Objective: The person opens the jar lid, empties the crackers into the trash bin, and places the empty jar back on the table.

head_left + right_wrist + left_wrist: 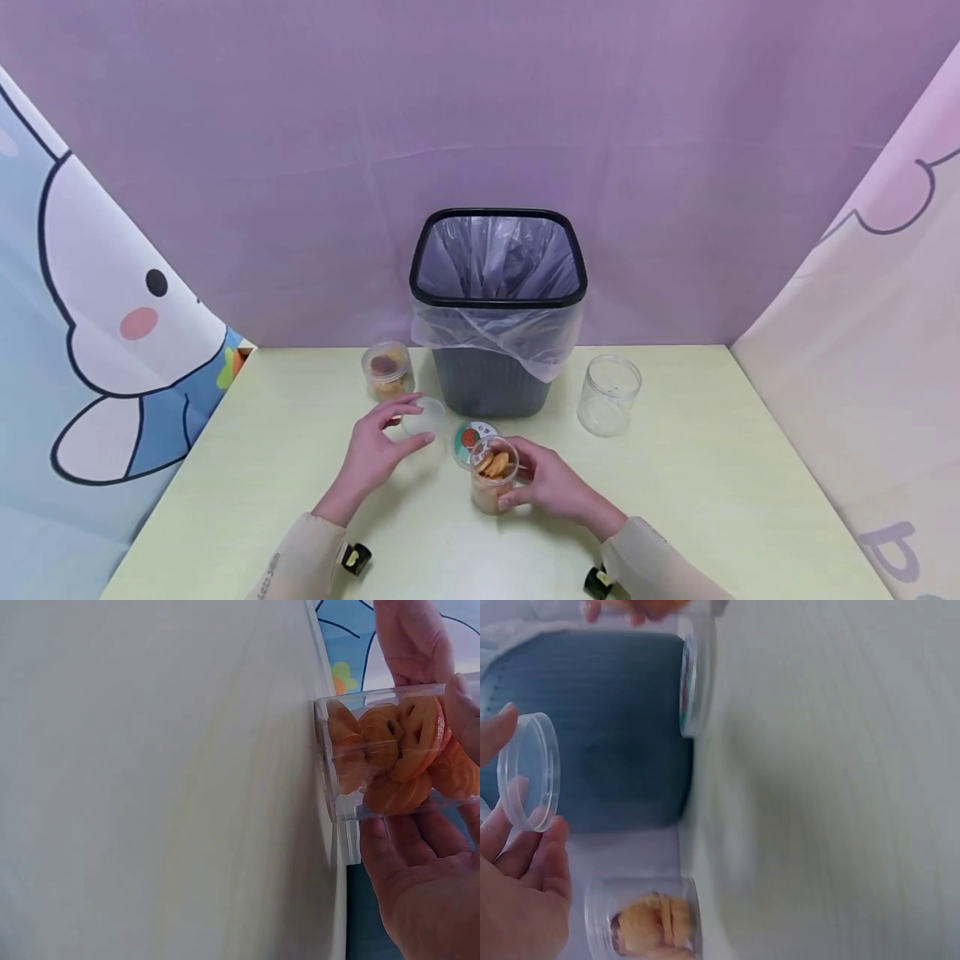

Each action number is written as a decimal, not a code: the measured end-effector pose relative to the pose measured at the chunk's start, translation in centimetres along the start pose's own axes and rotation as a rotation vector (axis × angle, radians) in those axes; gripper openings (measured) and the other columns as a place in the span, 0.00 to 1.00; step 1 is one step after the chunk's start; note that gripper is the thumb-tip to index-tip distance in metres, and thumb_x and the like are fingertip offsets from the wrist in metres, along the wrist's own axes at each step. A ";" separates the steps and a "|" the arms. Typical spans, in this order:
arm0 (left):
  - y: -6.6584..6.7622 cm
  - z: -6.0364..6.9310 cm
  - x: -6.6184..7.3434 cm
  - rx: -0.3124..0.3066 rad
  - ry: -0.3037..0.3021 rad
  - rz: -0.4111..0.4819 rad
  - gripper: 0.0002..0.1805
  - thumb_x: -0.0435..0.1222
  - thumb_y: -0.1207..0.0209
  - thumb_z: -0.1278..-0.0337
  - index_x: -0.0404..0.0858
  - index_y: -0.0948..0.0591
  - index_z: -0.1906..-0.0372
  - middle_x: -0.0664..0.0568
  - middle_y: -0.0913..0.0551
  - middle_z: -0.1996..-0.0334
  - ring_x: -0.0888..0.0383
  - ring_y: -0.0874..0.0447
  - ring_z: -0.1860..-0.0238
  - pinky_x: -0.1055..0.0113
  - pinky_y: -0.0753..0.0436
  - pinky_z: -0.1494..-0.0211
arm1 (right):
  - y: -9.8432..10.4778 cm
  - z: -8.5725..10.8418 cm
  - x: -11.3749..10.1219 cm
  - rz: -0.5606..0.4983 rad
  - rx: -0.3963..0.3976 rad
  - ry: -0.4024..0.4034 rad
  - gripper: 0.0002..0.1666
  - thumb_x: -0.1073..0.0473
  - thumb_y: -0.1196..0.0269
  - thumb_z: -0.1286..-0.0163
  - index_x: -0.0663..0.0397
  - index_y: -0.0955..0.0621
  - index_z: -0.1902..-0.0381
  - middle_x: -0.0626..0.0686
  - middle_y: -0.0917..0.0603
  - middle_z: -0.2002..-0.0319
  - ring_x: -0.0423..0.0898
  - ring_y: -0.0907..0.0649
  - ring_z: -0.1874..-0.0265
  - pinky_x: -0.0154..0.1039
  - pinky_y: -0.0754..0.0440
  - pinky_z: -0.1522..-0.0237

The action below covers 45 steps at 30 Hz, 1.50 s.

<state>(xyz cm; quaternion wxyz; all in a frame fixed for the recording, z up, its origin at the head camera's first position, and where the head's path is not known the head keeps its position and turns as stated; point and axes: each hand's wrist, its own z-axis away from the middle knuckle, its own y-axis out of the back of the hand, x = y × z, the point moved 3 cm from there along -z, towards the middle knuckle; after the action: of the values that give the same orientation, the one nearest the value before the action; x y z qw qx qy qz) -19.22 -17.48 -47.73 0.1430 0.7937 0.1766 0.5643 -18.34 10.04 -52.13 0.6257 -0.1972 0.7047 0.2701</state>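
Note:
My left hand [378, 446] pinches a clear round lid [529, 772] by its rim, between thumb and fingers. To the right, my right hand [555, 483] grips a clear plastic jar [489, 497] of cookies [397, 742] around its side. That jar is upright with an open top, on or just above the table. Just behind it lies a round lid with a colourful printed label [462, 446]. A second jar of cookies [641, 919] stands beyond my left hand.
A dark bin [487, 383] with a black rim and a clear bag liner stands at the table's back. Right of it is an empty clear jar [606, 408]. Printed cloth hangs at the left and right, with a purple cloth [480, 100] behind.

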 end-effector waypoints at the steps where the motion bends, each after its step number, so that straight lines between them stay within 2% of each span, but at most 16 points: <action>1: 0.1 -0.1 -0.2 -0.004 0.004 -0.003 0.18 0.28 0.25 0.56 0.35 0.15 0.56 0.44 0.19 0.41 0.45 0.24 0.39 0.45 0.23 0.46 | 0.0 0.0 0.1 0.001 0.000 0.001 0.44 0.68 0.23 0.50 0.60 0.28 0.34 0.59 0.22 0.40 0.47 0.21 0.41 0.36 0.26 0.38; 4: 0.3 -0.3 -1.2 -0.033 0.022 0.020 0.18 0.30 0.25 0.54 0.34 0.16 0.55 0.44 0.20 0.40 0.46 0.24 0.38 0.43 0.23 0.45 | 0.0 -0.1 0.2 0.003 0.000 0.007 0.44 0.68 0.23 0.50 0.60 0.28 0.34 0.58 0.22 0.41 0.47 0.21 0.41 0.36 0.26 0.39; 8: 0.2 -0.6 -2.3 -0.087 0.027 0.023 0.19 0.34 0.24 0.54 0.33 0.15 0.55 0.44 0.20 0.40 0.46 0.25 0.38 0.45 0.21 0.44 | 0.0 -0.2 0.3 0.007 -0.001 0.002 0.44 0.67 0.23 0.50 0.59 0.27 0.34 0.56 0.21 0.41 0.47 0.21 0.41 0.37 0.26 0.39; 14: -0.4 -1.0 -3.6 -0.131 0.033 -0.069 0.19 0.36 0.23 0.56 0.36 0.14 0.56 0.49 0.18 0.42 0.47 0.25 0.37 0.46 0.21 0.45 | 0.0 -0.3 0.4 0.001 -0.001 -0.009 0.44 0.67 0.23 0.50 0.58 0.27 0.34 0.56 0.22 0.40 0.46 0.21 0.40 0.37 0.26 0.38; 20: -0.8 -1.6 -3.9 -0.172 0.008 -0.124 0.20 0.37 0.23 0.57 0.36 0.14 0.56 0.49 0.18 0.42 0.44 0.25 0.38 0.43 0.22 0.45 | 0.1 -0.3 0.4 0.013 0.005 -0.012 0.45 0.67 0.23 0.50 0.58 0.27 0.34 0.56 0.21 0.40 0.46 0.21 0.41 0.37 0.26 0.39; 30: -1.6 -2.5 -4.3 -0.297 0.037 -0.240 0.19 0.36 0.23 0.58 0.38 0.14 0.57 0.47 0.17 0.44 0.43 0.24 0.38 0.45 0.30 0.34 | 0.0 -0.1 0.1 -0.002 0.003 -0.022 0.44 0.66 0.23 0.49 0.56 0.27 0.33 0.56 0.22 0.39 0.48 0.22 0.39 0.37 0.25 0.39; 38: -2.0 -2.9 -4.7 -0.339 0.018 -0.323 0.22 0.35 0.22 0.60 0.38 0.14 0.55 0.46 0.17 0.45 0.44 0.22 0.41 0.49 0.28 0.34 | 0.1 0.0 0.0 0.000 0.004 -0.024 0.44 0.66 0.23 0.49 0.57 0.28 0.33 0.56 0.22 0.39 0.48 0.22 0.39 0.37 0.25 0.39; 45: -2.1 -3.1 -4.8 -0.347 0.021 -0.309 0.25 0.33 0.22 0.61 0.38 0.15 0.52 0.46 0.17 0.46 0.45 0.22 0.40 0.49 0.29 0.34 | 0.1 -0.1 0.2 0.001 0.008 -0.025 0.44 0.67 0.23 0.49 0.58 0.28 0.33 0.57 0.22 0.39 0.49 0.22 0.40 0.36 0.26 0.39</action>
<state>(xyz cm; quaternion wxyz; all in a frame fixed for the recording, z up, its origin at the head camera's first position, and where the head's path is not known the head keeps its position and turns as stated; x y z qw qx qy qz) -23.82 -17.66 -51.74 0.3602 0.7148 0.1977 0.5659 -18.50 10.09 -52.26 0.6350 -0.1909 0.6980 0.2703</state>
